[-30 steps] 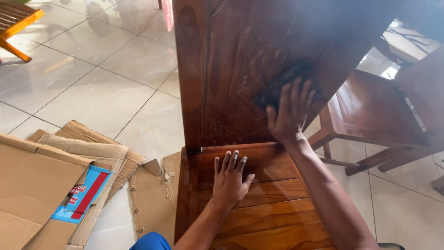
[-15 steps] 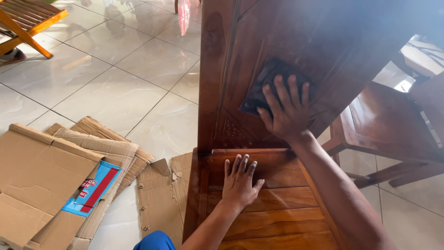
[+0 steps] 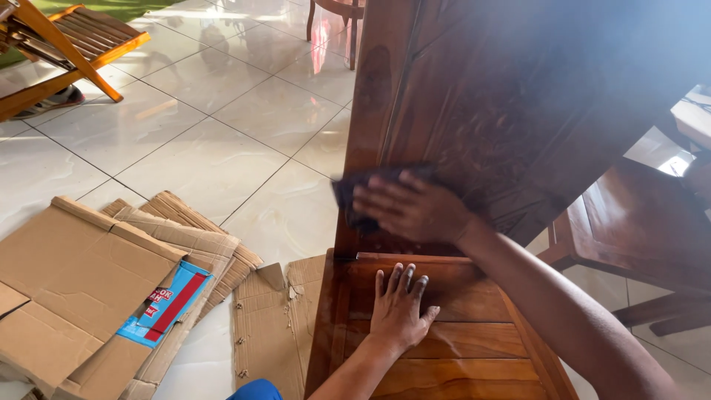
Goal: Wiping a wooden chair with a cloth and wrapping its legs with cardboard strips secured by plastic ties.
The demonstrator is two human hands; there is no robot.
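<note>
The right hand (image 3: 411, 210) lies flat against the upright carved back (image 3: 474, 126) of a dark wooden chair, its fingers stretched out and pointing toward the chair's left post (image 3: 368, 111), pressing a dark cloth (image 3: 355, 189) onto the wood. The cloth sits under the palm and fingers and spills out past the fingertips, so its loose edge overlaps the post; the hand is blurred, and whether the thumb pinches the cloth or only pushes on it cannot be told. Low on the chair back, just above the seat, is where both cloth and hand sit — the carved panel rises above them into a hazy glare. The left hand (image 3: 400, 307) rests palm down on the slatted seat (image 3: 452, 341), just below the chair back, fingers spread and straight, gripping nothing. Left of the chair, flattened cardboard sheets (image 3: 89, 274) lie on the pale tiled floor (image 3: 207, 141), one piece tucked against the chair's near left edge; a blue and red printed flap (image 3: 167, 304) shows among them. Far off to the chair's upper left stands an orange-brown slatted wooden frame (image 3: 67, 44), and to the chair's right another dark wooden seat (image 3: 629, 222) stands close by — its legs are visible below
</note>
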